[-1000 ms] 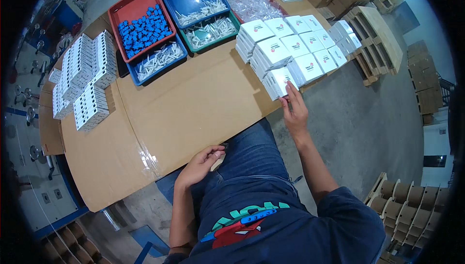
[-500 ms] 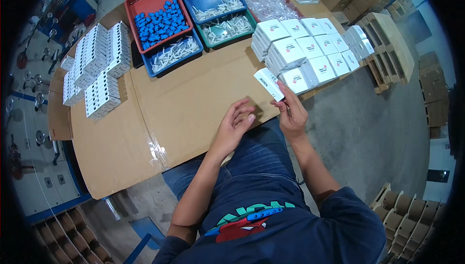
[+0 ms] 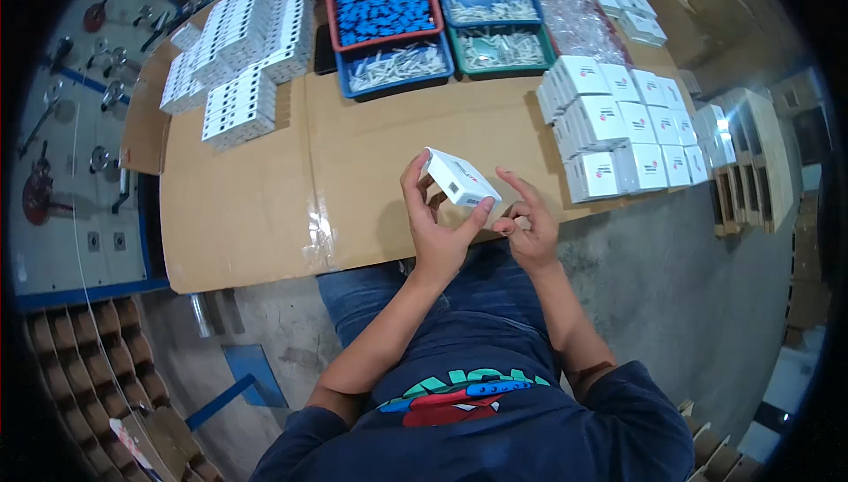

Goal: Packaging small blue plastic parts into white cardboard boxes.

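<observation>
The left hand (image 3: 439, 221) grips a small white box (image 3: 461, 178) at centre; the right hand (image 3: 530, 226) touches it from four o'clock.

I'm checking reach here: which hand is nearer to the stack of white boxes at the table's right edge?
Right. The right hand hovers just left of the stack of white boxes, fingers curled. The left hand is farther left, holding a small white box.
</observation>
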